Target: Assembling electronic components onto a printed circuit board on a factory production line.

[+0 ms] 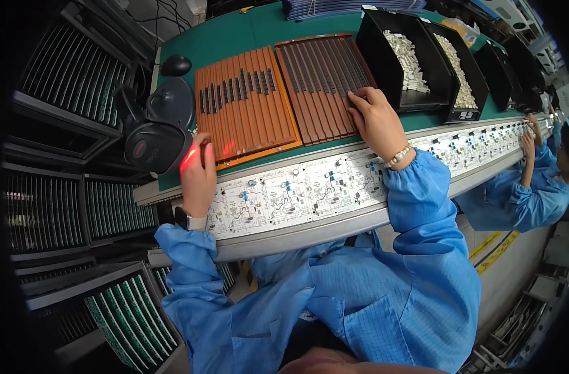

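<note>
Single view, head-worn fisheye, looking steeply down and forward over the person's own chest and blue sleeves. Near: forearms enter from the lower edge. Mid: conveyor rail (309,227) crosses left to right, bowed by the lens. Far: green bench top (234,34). Left and right rims fall dark. No second view to overlap.

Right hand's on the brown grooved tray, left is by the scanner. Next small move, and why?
Probably pinch one dark part from the right grooved tray: the right hand rests fingertips on its rows, holding nothing visible. The left hand sits lit red beside the scanner, above the circuit boards.
</note>
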{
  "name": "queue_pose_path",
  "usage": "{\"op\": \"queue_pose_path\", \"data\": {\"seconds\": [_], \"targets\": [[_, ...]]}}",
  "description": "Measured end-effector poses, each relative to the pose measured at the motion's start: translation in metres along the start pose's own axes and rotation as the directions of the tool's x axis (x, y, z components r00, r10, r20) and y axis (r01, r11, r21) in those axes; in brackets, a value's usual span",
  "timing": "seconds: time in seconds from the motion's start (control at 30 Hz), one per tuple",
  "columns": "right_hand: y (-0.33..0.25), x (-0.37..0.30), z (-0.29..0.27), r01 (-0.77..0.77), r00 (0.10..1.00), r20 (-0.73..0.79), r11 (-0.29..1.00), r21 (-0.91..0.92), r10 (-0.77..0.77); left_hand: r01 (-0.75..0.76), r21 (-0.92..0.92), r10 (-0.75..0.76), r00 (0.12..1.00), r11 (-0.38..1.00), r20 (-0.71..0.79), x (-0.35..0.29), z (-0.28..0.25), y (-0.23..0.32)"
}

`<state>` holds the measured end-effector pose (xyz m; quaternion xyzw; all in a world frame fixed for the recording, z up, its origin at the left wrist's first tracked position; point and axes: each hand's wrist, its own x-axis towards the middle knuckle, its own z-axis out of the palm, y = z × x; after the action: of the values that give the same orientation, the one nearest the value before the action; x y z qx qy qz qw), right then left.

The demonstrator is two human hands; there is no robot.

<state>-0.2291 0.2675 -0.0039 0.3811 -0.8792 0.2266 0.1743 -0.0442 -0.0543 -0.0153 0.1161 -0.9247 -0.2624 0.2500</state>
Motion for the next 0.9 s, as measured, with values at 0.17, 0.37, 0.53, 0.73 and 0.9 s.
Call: {"op": "queue_pose_path", "data": {"seconds": [0.17, 0.37, 0.53, 0.73, 0.9], "targets": [[-0.001, 0.000, -0.001, 0.001, 1.000, -0.011, 1.000, 0.010, -0.001, -0.115, 0.013, 0.115, 0.993, 0.993, -0.007, 0.028, 0.018, -0.013], [-0.002, -0.003, -0.002, 0.007, 0.999, -0.043, 1.000, 0.026, -0.006, -0.196, 0.235, 0.175, 0.979, 0.952, 0.107, 0.038, 0.015, -0.012], [0.000, -0.004, -0.001, -0.013, 1.000, -0.026, 0.999, 0.030, 0.014, -0.183, 0.179, 0.183, 0.983, 0.967, 0.013, 0.028, 0.015, -0.007], [0.007, -0.003, 0.002, 0.003, 0.999, -0.047, 0.998, 0.062, -0.001, -0.150, 0.083, 0.148, 0.989, 0.985, 0.030, 0.031, 0.007, -0.004], [0.008, -0.003, 0.000, 0.029, 0.999, -0.025, 1.000, 0.007, -0.029, -0.101, 0.057, 0.102, 0.995, 0.993, -0.010, 0.022, 0.007, 0.018]]}}
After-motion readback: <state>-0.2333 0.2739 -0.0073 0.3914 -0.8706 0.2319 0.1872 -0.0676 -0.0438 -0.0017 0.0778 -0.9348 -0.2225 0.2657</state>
